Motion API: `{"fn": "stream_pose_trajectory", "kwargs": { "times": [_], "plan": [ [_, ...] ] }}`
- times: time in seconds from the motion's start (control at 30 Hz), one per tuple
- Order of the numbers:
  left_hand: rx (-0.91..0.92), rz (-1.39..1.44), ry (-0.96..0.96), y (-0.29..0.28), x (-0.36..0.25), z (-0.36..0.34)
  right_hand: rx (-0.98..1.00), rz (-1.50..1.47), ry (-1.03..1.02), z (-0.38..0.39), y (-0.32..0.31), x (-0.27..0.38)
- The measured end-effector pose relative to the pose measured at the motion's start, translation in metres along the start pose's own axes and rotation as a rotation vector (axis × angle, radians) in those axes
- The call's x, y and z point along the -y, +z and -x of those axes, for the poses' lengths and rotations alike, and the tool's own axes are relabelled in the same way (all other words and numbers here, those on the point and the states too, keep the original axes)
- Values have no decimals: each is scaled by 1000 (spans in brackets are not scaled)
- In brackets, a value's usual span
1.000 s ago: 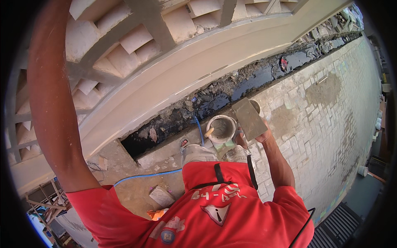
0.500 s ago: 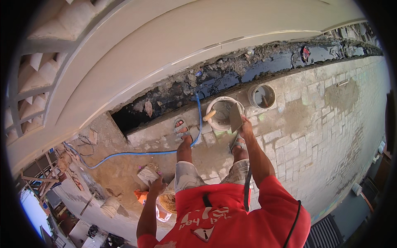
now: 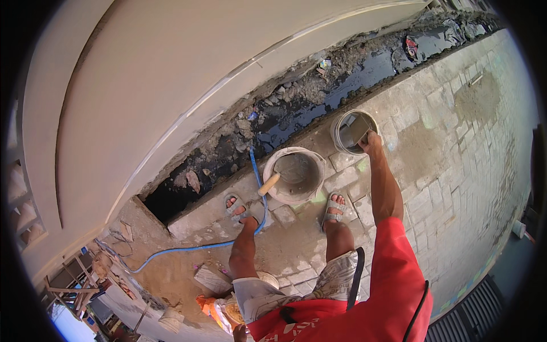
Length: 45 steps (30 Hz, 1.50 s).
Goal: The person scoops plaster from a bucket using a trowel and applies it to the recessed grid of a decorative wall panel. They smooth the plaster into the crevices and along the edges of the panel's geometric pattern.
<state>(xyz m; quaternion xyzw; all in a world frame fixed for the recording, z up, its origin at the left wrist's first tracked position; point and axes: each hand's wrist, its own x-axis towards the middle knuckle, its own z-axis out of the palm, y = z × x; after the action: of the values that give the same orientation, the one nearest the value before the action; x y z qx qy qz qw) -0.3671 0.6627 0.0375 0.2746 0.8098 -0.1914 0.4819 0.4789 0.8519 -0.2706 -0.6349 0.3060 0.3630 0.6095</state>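
Note:
My right hand (image 3: 371, 141) is closed on the edge of a flat, rectangular grey-brown plate (image 3: 361, 129). It holds the plate at the mouth of a light bucket (image 3: 336, 137), with part of the plate inside the rim. Left of that bucket stands a wider pale tub (image 3: 292, 199) with grey mortar-like material in it. A trowel's wooden handle (image 3: 269, 184) sticks out over the tub's left rim. At the lower edge, beside my shorts, only a bit of my left hand (image 3: 240, 332) shows, and its fingers cannot be made out.
Beyond the buckets runs an open ditch (image 3: 285, 128) with dark water and rubble, under a beige wall (image 3: 188, 62). A blue hose (image 3: 199, 246) curves past my left foot. A block (image 3: 213, 280) and an orange bag (image 3: 206, 305) lie at lower left. Paving (image 3: 421, 211) spreads rightward.
My right hand has carried the plate from above the pale tub rightward to the bucket. My left hand has drawn back from near the block toward my body. The view has shifted.

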Motion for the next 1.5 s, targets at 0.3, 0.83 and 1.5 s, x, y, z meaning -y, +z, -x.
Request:
{"fn": "stream_pose_trajectory", "kwargs": {
  "times": [0.3, 0.83, 1.5],
  "plan": [
    [-40, -61, 526, 82, -289, -120, -250, -338, 190, -99, 33, -71],
    [41, -160, 596, 1, -276, -46, 818, -657, 24, 242, -38, 0],
    [-1721, -582, 2608, -318, -810, 606, 1326, -653, -187, 580, 305, 155]
  ]
}}
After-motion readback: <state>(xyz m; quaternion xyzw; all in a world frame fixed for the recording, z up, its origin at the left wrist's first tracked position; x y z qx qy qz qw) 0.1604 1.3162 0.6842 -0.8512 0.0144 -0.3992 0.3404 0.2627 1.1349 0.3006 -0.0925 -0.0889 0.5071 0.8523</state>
